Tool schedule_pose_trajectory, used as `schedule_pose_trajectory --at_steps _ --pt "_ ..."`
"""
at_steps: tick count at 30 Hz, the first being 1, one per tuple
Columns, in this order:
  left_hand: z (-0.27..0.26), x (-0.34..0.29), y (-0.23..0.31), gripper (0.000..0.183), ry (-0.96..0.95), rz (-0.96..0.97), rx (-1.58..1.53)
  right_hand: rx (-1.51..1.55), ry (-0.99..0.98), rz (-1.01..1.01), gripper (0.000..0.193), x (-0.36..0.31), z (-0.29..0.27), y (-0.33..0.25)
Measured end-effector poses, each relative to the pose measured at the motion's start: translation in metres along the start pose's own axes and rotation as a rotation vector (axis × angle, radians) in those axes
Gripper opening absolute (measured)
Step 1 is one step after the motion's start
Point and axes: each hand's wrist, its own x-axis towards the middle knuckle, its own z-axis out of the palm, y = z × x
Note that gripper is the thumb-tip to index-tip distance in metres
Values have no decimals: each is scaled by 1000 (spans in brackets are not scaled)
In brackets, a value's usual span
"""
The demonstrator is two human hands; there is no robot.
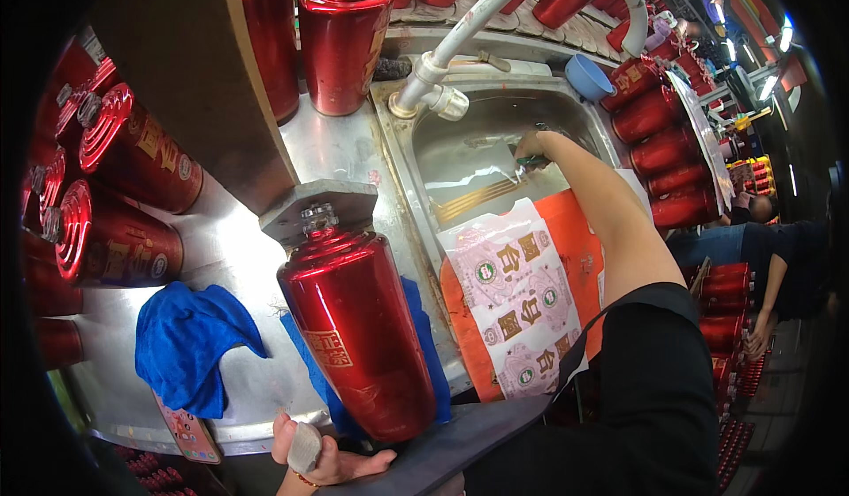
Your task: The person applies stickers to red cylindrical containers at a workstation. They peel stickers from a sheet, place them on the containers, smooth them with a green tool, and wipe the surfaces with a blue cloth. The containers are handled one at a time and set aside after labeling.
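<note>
- The left hand (334, 462) is at the near edge, its fingers loosely spread around nothing, a pale wrap on one finger. It is right by the base of the red bottle; I cannot tell whether they touch.
- The red bottle (358, 337) lies slanted on a blue cloth, base toward the person, its clear neck at a grey block (340, 202) by a brown post (190, 80).
- To its left, a blue rag (193, 346) lies crumpled, partly over a phone (190, 434) at the counter's edge.
- To its right, a printed sheet (517, 297) with gold characters lies over an orange sheet (473, 341) by the sink.
- In the sink (451, 129), gold strips (478, 200) show in the water. The right hand (537, 151) reaches in, fingers bent at something dark green; I cannot tell whether it is gripped.
- Beyond, a white tap (429, 76) arches over the sink, and a blue bowl (588, 78) sits at its far right corner.
- More red bottles (345, 49) stand or lie all around.
- At far right, a co-worker's hand (758, 337) is near other bottles.
</note>
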Motion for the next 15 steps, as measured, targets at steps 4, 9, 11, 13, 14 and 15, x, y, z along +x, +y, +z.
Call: schedule_pose_trajectory --at_steps 4,9,11,13,14,15 --pt "-2 -7 -1 111 -50 11 -7 -84 144 -35 12 -29 1 -16" --pt "-2 -5 1 107 -50 0 -12 -80 193 -409 17 -31 -7 -7" --pt "0 -4 -2 107 -45 20 -45 -173 272 -413 21 -60 -16 -12" --pt "2 -4 -6 108 -47 32 -66 -135 240 -500 25 -70 -27 -7" --pt "2 -2 -5 108 -47 33 -69 -98 268 -512 24 -74 -31 -3" --pt "3 0 -5 108 -47 33 -69 -61 296 -527 22 -82 -34 -4"
